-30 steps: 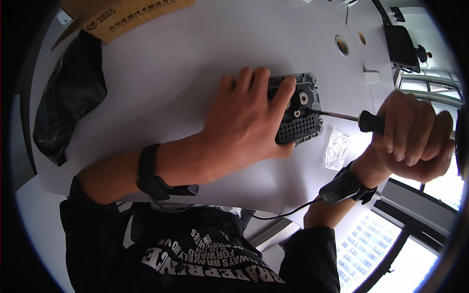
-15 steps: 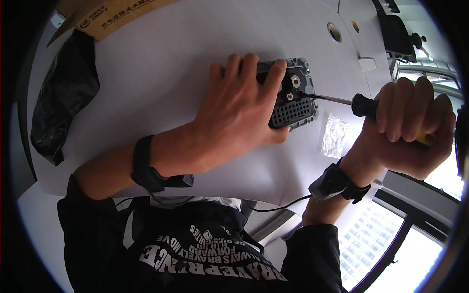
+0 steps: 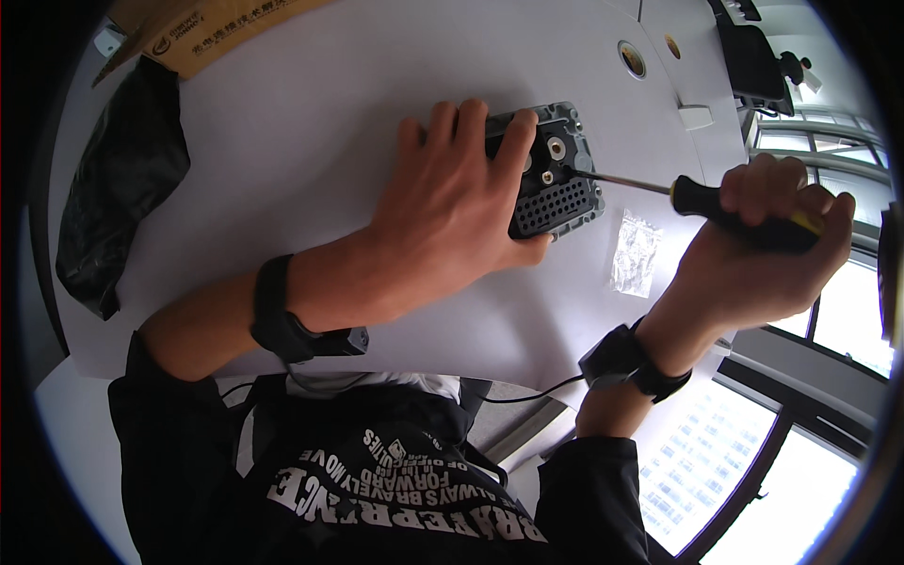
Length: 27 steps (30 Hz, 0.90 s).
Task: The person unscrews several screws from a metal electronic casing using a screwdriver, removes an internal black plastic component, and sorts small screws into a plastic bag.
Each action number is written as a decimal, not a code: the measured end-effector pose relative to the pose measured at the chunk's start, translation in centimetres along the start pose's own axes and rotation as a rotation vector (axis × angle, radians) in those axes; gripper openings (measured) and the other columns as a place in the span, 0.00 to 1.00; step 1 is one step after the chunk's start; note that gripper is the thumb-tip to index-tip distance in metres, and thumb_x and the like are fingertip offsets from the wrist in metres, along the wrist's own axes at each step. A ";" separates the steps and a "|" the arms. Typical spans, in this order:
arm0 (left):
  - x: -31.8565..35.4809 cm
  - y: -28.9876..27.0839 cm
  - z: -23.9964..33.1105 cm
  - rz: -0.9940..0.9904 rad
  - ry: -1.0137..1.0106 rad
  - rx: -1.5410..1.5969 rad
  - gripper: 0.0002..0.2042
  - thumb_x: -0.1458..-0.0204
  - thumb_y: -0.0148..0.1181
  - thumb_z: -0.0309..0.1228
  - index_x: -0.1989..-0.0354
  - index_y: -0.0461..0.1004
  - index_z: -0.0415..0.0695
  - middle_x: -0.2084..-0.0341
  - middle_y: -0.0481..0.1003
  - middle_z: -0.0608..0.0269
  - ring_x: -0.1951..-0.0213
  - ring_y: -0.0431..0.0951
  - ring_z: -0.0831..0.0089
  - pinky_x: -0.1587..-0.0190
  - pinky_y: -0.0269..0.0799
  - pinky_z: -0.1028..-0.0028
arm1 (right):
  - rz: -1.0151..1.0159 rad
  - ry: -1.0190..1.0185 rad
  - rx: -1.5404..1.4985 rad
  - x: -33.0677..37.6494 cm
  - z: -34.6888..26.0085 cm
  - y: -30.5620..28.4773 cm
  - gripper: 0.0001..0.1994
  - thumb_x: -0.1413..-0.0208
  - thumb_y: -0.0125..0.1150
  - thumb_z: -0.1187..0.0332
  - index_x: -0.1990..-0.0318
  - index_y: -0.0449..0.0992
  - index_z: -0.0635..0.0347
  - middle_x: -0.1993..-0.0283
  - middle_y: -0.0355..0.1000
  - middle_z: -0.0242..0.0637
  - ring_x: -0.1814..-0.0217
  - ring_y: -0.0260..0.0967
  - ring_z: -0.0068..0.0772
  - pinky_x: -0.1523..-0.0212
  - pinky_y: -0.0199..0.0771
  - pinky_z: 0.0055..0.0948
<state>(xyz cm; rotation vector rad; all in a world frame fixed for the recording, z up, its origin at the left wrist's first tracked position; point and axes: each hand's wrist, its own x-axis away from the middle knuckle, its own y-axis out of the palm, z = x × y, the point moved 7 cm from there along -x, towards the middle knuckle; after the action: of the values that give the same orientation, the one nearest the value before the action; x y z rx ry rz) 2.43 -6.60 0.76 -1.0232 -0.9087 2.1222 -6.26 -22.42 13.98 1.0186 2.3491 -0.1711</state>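
Note:
My left hand [image 3: 452,193] is closed round a rectangular electrical connector [image 3: 554,202], grey metal at the rim with a black insert. Its fingers lie over the far left part and the thumb presses the near edge. Round brass-coloured contacts and a grid of small holes show on the uncovered face. In my right hand [image 3: 767,245] is a screwdriver [image 3: 697,196] with a black and yellow handle. Its shaft points left, and the tip meets the insert beside the round contacts. What the tip sits in is too small to tell.
A small clear plastic bag [image 3: 636,254] lies right of the connector. At far left is a black plastic bag [image 3: 127,188], with a brown cardboard box [image 3: 226,38] behind it. The white table [image 3: 282,141] has a round cable hole [image 3: 632,59] at the far right.
The connector and my left hand have shifted slightly left and away from me. My right hand has changed its grip, fingers now looser and turned round the screwdriver handle.

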 end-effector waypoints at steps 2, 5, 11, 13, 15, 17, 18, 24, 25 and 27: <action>0.0 0.1 -0.1 -0.015 -0.003 -0.003 0.45 0.62 0.80 0.50 0.38 0.68 0.35 0.57 0.69 0.45 0.54 0.69 0.53 0.55 0.66 0.53 | -0.053 -0.021 0.004 0.6 -0.5 0.9 0.21 0.26 0.39 0.53 0.67 0.70 0.55 0.73 0.61 0.34 0.75 0.54 0.26 0.72 0.55 0.28; 0.0 0.1 -0.2 -0.021 -0.005 0.017 0.45 0.62 0.80 0.50 0.37 0.68 0.36 0.58 0.69 0.46 0.54 0.69 0.53 0.54 0.66 0.53 | -0.241 -0.094 0.013 0.7 -1.0 2.0 0.25 0.25 0.33 0.50 0.57 0.75 0.60 0.67 0.69 0.40 0.68 0.63 0.33 0.66 0.63 0.33; -0.2 0.1 -0.3 -0.039 -0.011 0.031 0.47 0.62 0.81 0.50 0.35 0.67 0.38 0.56 0.69 0.48 0.53 0.69 0.53 0.53 0.67 0.54 | -0.415 -0.145 0.248 -2.3 -1.5 0.1 0.31 0.32 0.33 0.53 0.45 0.77 0.71 0.49 0.76 0.56 0.45 0.75 0.54 0.38 0.73 0.51; -0.1 0.5 -0.5 -0.111 -0.040 0.006 0.49 0.60 0.80 0.48 0.31 0.64 0.40 0.51 0.68 0.48 0.50 0.69 0.53 0.50 0.68 0.53 | -0.588 -0.139 0.167 -2.9 -1.9 1.0 0.26 0.34 0.37 0.56 0.49 0.78 0.68 0.46 0.76 0.57 0.41 0.76 0.53 0.36 0.74 0.50; -0.1 0.5 -0.5 -0.113 -0.043 0.040 0.48 0.61 0.80 0.48 0.30 0.64 0.40 0.51 0.68 0.48 0.49 0.69 0.53 0.49 0.67 0.53 | -0.769 -0.036 -0.040 -3.4 -2.1 2.4 0.19 0.36 0.43 0.59 0.59 0.80 0.61 0.46 0.76 0.53 0.42 0.76 0.43 0.40 0.77 0.43; -0.2 0.4 -0.5 -0.086 -0.024 0.054 0.48 0.61 0.81 0.48 0.32 0.65 0.40 0.53 0.68 0.48 0.50 0.69 0.53 0.50 0.66 0.54 | -1.029 0.065 -0.284 -3.9 -1.4 4.2 0.15 0.33 0.45 0.61 0.67 0.76 0.55 0.61 0.76 0.42 0.61 0.75 0.29 0.59 0.77 0.30; -0.2 0.2 -0.4 -0.055 -0.009 0.061 0.47 0.62 0.81 0.49 0.34 0.67 0.39 0.55 0.68 0.47 0.52 0.68 0.54 0.52 0.66 0.54 | -1.189 0.187 -0.415 -3.7 -0.7 5.1 0.16 0.30 0.46 0.60 0.72 0.73 0.52 0.71 0.74 0.35 0.74 0.70 0.22 0.72 0.74 0.22; -0.3 0.1 -0.4 -0.029 -0.007 0.072 0.46 0.63 0.81 0.49 0.36 0.68 0.38 0.57 0.68 0.47 0.53 0.68 0.54 0.54 0.65 0.55 | -1.079 0.313 -0.570 -3.8 1.0 4.7 0.18 0.28 0.48 0.60 0.75 0.67 0.51 0.89 0.66 0.25 0.94 0.61 0.12 0.91 0.65 0.11; -0.3 0.1 -0.4 -0.031 -0.004 0.063 0.46 0.63 0.81 0.49 0.36 0.68 0.38 0.57 0.68 0.47 0.53 0.68 0.54 0.54 0.65 0.55 | -1.024 0.300 -0.555 -4.1 1.1 4.5 0.18 0.29 0.49 0.60 0.75 0.66 0.51 0.89 0.66 0.25 0.94 0.61 0.12 0.91 0.65 0.10; -0.3 0.1 -0.4 -0.031 -0.007 0.068 0.46 0.63 0.81 0.49 0.36 0.68 0.38 0.57 0.68 0.47 0.53 0.68 0.54 0.54 0.65 0.55 | -0.904 0.292 -0.519 -4.8 1.4 4.0 0.16 0.31 0.50 0.61 0.74 0.65 0.52 0.89 0.66 0.26 0.94 0.61 0.12 0.91 0.64 0.10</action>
<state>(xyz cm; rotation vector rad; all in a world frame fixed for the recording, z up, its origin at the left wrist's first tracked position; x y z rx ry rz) 2.88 -6.80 0.64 -0.9625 -0.8438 2.1173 -0.19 -23.07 15.86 -0.3167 2.7333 0.2619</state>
